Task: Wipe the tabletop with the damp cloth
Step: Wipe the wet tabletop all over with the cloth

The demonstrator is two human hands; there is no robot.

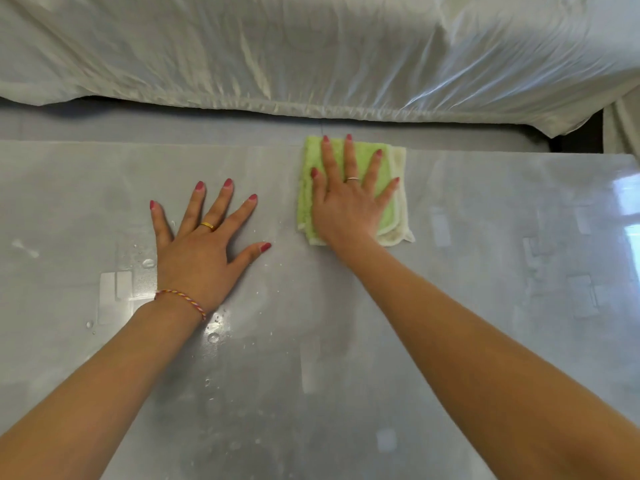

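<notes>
Head view shows us mid-wipe: our right hand (349,199) presses the cloth (388,216) flat, fingers spread, at the surface's (485,306) far edge, left hand (204,247) splayed bracing; next, we judge, sweep toward the near-left droplets (149,263).

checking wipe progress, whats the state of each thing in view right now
cloth: folded, lying flat near the far edge of the tabletop, under the right hand
right hand: fingers spread, pressing flat on the cloth
left hand: fingers spread, resting flat on the bare tabletop
tabletop: glossy, with water droplets beside the left hand and nearer the camera
plastic sheet: wrinkled, draped beyond the tabletop
</notes>
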